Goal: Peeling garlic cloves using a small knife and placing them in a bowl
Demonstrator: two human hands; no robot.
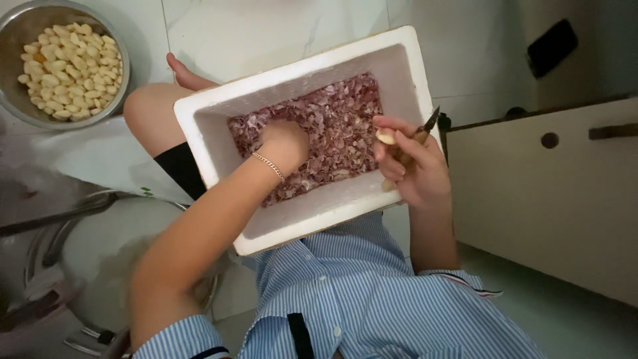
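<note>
Garlic clove (385,137), peeled and pale cream, is sitting pinched at the fingertips of the right hand (409,166), just over the right edge of the white foam box (312,219) that's resting on the person's lap. That same hand is also gripping a small knife (427,125), dark blade poking up and away past the box rim. So the right hand is closed on both the clove and the knife at once.

The left hand (284,141) is digging down into the heap of purple-pink garlic skins (332,119) filling the box, fingers curled in and buried, so whether it's actually holding anything is impossible to tell.

Looks like the peeling stage: one clove is looking done and the left hand is feeling for another among the skins. A metal bowl (63,63) of peeled cloves is sitting on the floor at upper left, well apart from the box. Getting the clove over there is probably going to call for a long reach across.
</note>
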